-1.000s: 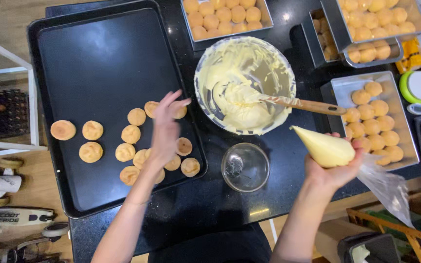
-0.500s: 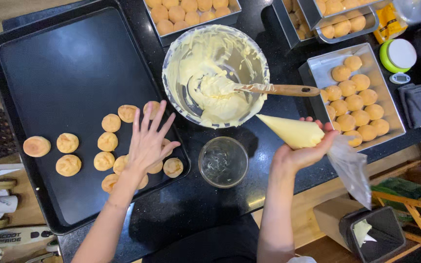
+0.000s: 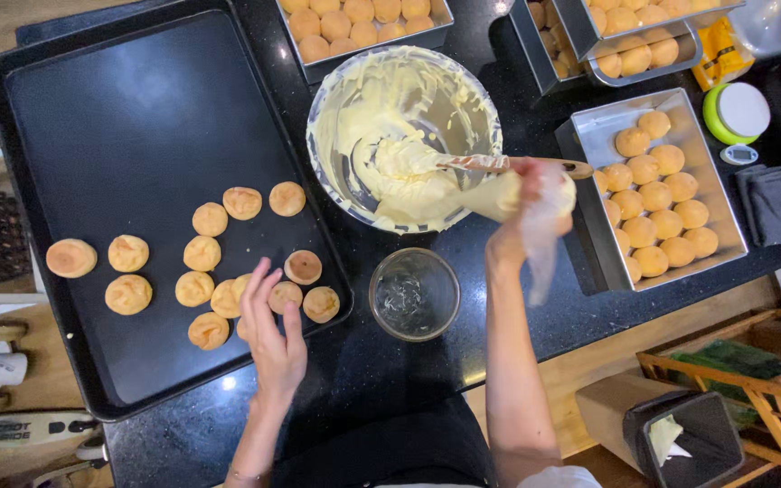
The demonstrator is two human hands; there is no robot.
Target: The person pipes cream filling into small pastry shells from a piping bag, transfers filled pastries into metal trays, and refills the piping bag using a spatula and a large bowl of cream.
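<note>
Lying roughly level across the view, the cream-filled piping bag (image 3: pixel 499 194) is gripped at its twisted end by the closed right hand (image 3: pixel 535 212), its long axis running left to right and its tip aimed left over the rim of the cream bowl (image 3: pixel 336 81). The open left hand (image 3: pixel 268 330) is spread flat over round pastries (image 3: pixel 210 220) on the dark tray (image 3: pixel 137 117), beside a small glass bowl (image 3: pixel 414 294) on the counter (image 3: pixel 363 370).

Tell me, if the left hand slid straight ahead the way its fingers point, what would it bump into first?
Probably the small round pastries right at the fingertips of the left hand, on the black baking tray. It may already touch one; height is hard to judge from above.
</note>
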